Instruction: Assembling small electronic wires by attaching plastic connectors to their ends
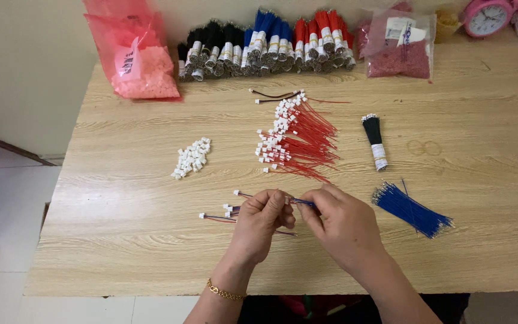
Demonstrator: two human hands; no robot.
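I take the fan-shaped heap of thin red wires with small white plastic connectors (pixel 298 135) at the middle of the light wood-grain table (pixel 121 240) as my landmark. Nearer to me than that heap, both hands meet above the tabletop. My left hand (pixel 261 220), a gold chain bracelet (pixel 225 293) on its wrist, has its fingertips pinched together on one end of a short thin blue wire (pixel 303 203); my right hand (pixel 340 225) pinches the other end, so the wire runs between the two. I cannot tell whether a connector sits inside the left fingers. Just left of the left hand lie a few finished wires with white connector ends (pixel 226 211), touching the table.

Left of the red heap, well apart from it, lies a small pile of loose white plastic connectors (pixel 192 158). Right of the heap lies a slim bundle of black wires banded with white tape (pixel 375 141), and nearer to me than that bundle a loose sheaf of blue wires (pixel 412 210). Beyond the heap, along the far edge, lies a row of banded wire bundles in black, blue and red (pixel 268 45), with a pink plastic bag of white parts (pixel 136 54) at its left and a clear bag of dark red parts (pixel 400 48) at its right, beside a pink round alarm clock (pixel 488 17).
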